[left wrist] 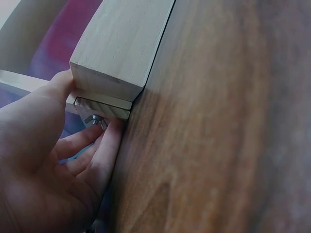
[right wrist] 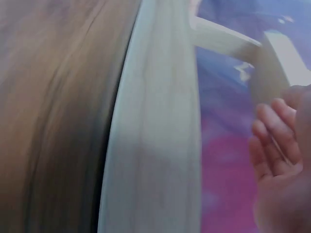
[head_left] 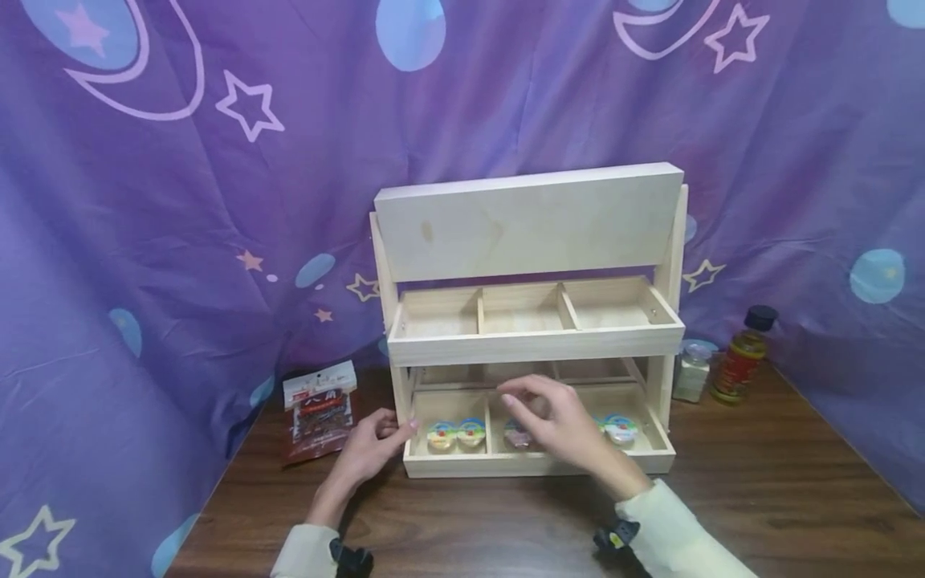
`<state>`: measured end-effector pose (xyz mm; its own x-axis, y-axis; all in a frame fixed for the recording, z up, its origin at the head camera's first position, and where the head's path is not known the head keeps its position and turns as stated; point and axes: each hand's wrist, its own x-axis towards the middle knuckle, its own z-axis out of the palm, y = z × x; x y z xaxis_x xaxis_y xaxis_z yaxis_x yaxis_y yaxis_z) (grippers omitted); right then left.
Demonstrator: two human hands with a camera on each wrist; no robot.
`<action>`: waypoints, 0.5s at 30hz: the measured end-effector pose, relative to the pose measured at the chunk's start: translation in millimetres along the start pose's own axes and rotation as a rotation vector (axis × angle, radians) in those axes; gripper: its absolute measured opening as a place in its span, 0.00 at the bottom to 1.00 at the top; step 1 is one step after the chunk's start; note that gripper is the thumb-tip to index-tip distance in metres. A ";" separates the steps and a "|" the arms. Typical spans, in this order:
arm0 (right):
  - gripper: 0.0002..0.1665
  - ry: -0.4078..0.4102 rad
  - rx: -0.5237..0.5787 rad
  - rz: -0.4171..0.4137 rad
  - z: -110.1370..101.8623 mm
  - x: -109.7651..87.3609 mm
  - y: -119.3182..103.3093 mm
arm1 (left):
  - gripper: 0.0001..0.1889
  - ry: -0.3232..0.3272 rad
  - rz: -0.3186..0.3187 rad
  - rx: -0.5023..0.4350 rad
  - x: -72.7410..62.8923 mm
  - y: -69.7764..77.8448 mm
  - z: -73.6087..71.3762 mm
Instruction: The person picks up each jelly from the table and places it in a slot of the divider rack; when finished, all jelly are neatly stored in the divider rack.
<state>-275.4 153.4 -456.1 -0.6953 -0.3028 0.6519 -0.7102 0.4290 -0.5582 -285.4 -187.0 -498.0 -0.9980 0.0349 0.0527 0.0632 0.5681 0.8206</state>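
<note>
A pale wooden two-tier rack point(head_left: 535, 347) stands on the table. My left hand point(head_left: 372, 449) grips its lower left side; in the left wrist view the thumb lies at the tray's corner and the fingers point(left wrist: 80, 145) curl behind the post by a wing nut point(left wrist: 96, 119). Over the middle of the lower tray hovers my right hand point(head_left: 560, 417), fingers loosely bent around nothing visible. Small lidded cups sit in that tray: two yellowish cups point(head_left: 455, 435) at left, a pinkish cup point(head_left: 516, 435) partly behind the right hand, and a white-lidded cup point(head_left: 620, 429) at right.
Left of the rack lies a red and white spice packet point(head_left: 320, 413). To its right stand a glass jar point(head_left: 692, 373) with pale contents and a dark-capped bottle point(head_left: 740, 357). A purple patterned curtain point(head_left: 318, 160) hangs behind the brown wooden table point(head_left: 462, 522).
</note>
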 end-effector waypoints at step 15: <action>0.11 0.497 -0.376 0.047 -147.6 -63.7 45.4 | 0.37 0.059 0.154 0.219 -8.6 13.4 -17.0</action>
